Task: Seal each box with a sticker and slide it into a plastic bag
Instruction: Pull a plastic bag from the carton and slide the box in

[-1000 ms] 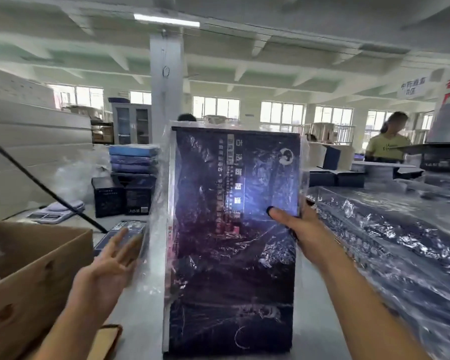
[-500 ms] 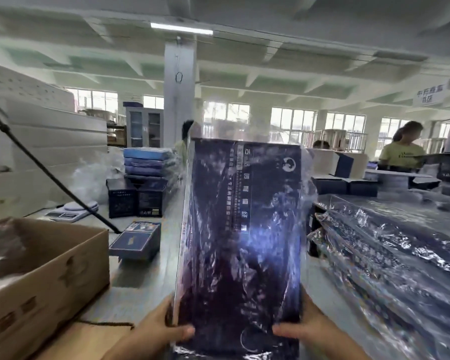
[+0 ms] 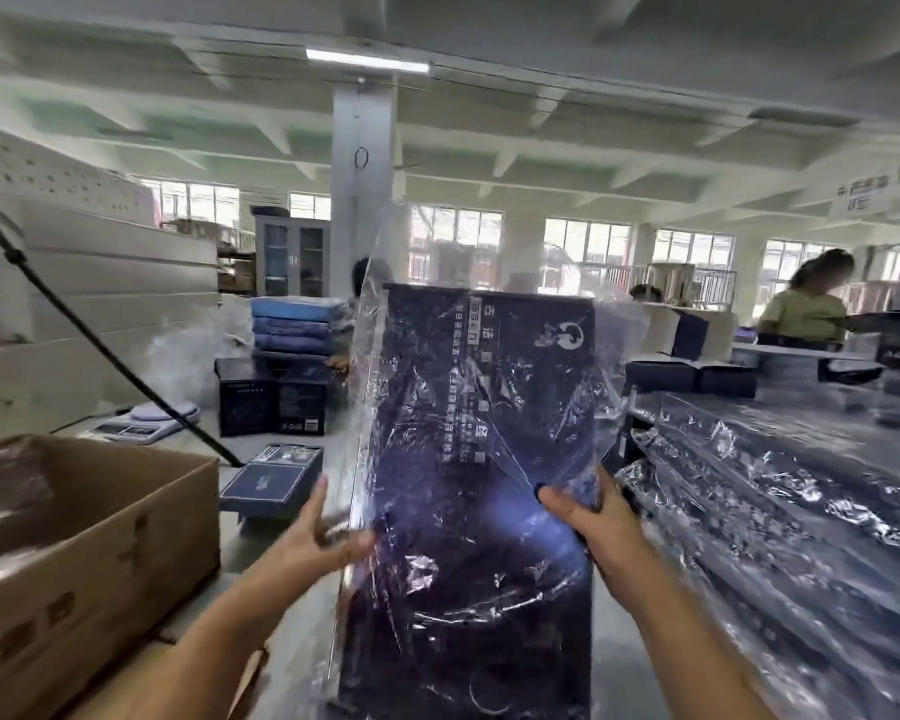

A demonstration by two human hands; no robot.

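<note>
A tall dark blue box [image 3: 468, 407] stands upright on the table in front of me, inside a clear plastic bag [image 3: 385, 252] whose loose mouth rises above the box top. My right hand [image 3: 588, 517] grips the box's right edge through the plastic, thumb on the front face. My left hand [image 3: 318, 537] holds the left edge of the bag, thumb pressing the front and fingers spread behind.
An open cardboard carton [image 3: 100, 537] stands at the left. A small blue box [image 3: 271, 480] lies flat on the table [image 3: 261, 553] behind my left hand. Bagged boxes [image 3: 780, 491] are stacked at the right. A scale [image 3: 141, 420], black boxes [image 3: 274, 402] and seated people lie beyond.
Both hands have moved up from the box's bottom corners to its middle edges. One second ago my left hand was off the box, open. The bag mouth now stands higher above the box.
</note>
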